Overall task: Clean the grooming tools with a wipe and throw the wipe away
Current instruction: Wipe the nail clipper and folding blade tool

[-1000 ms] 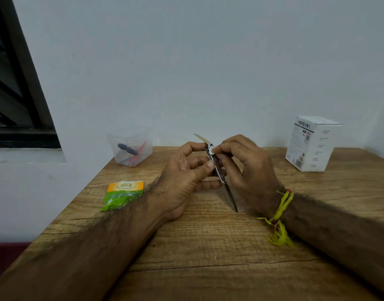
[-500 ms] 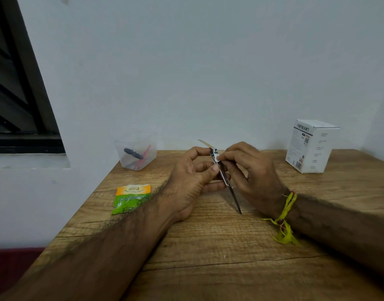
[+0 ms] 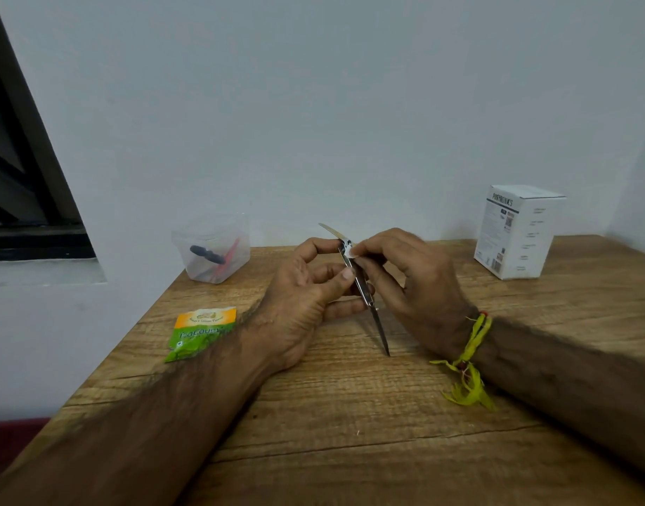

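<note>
Clear tub (image 3: 219, 252) at the bench's (image 3: 350, 414) far-left corner holds dark and red tools — left hand (image 3: 306, 301) grasps the nail clipper (image 3: 361, 283), right hand (image 3: 412, 283) pinches a wipe (image 3: 350, 251) on it.

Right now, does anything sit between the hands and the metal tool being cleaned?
Nothing visible does. The left hand already grips the metal grooming tool, and the right hand pinches a small white wipe against its upper end.

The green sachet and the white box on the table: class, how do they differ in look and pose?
The green sachet lies flat near the table's left edge; the white box stands upright at the far right. The sachet is green with an orange top; the box is white with dark print. Both rest on the wooden table, untouched by either hand.
</note>
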Demonstrator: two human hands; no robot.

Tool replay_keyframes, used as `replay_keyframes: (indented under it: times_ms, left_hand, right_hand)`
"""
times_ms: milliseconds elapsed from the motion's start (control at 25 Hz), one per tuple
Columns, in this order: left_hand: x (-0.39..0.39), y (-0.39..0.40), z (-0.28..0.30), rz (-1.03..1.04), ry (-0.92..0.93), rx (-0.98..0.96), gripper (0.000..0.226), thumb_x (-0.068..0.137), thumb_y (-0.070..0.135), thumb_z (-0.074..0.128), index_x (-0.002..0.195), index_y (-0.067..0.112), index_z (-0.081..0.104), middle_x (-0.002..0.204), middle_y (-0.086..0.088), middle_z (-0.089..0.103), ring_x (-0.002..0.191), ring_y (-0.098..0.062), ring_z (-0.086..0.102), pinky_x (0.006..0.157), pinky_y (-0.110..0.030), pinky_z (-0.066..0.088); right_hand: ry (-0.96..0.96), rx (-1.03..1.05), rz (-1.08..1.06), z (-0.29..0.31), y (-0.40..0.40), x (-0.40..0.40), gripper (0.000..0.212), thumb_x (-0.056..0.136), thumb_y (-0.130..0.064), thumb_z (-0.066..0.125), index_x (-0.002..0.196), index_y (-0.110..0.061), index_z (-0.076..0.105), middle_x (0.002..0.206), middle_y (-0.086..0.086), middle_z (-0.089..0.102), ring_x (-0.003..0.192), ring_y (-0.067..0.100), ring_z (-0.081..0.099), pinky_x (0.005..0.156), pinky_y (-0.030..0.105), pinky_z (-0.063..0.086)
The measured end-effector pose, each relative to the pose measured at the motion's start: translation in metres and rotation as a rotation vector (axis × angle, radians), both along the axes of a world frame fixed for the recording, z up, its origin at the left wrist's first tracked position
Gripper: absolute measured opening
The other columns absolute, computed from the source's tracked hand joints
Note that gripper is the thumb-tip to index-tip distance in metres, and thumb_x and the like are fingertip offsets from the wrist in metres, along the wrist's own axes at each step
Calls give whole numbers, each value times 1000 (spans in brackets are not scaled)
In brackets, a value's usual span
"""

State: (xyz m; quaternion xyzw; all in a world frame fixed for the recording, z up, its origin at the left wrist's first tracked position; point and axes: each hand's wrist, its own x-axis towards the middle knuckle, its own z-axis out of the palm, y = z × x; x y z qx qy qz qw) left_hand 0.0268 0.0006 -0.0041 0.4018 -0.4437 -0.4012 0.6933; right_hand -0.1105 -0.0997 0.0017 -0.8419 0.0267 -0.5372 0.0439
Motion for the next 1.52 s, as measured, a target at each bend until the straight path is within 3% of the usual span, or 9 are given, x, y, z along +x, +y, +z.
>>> replay_keyframes:
  times_ms: [440, 880, 1520]
  left_hand:
    - [1, -1, -1, 6, -1, 5, 33, 90, -6, 64, 117, 12, 57, 85, -13, 73, 85, -25, 74, 80, -46, 62]
    - [-2, 2, 5, 47, 24, 11, 31, 94, -6, 58, 124, 5, 54, 91, -13, 73, 78, -22, 74, 66, -34, 62]
    - [-2, 2, 6, 85, 40, 35, 23, 94, -7, 58, 112, 8, 59, 84, -8, 76, 75, -21, 75, 64, -32, 62]
  right_hand:
    - [87, -27, 2, -2, -4, -3, 6, 93, 4, 62, 95, 3, 68, 93, 11, 60, 84, 26, 58, 75, 39, 50]
    - [116, -64, -29, -2, -4, -6, 5, 93, -1, 62, 95, -2, 67, 92, 7, 60, 84, 24, 55, 75, 40, 47]
    - [175, -135, -130, 0, 0, -12, 9, 95, -13, 63, 96, -8, 70, 92, 5, 63, 84, 25, 56, 74, 44, 47]
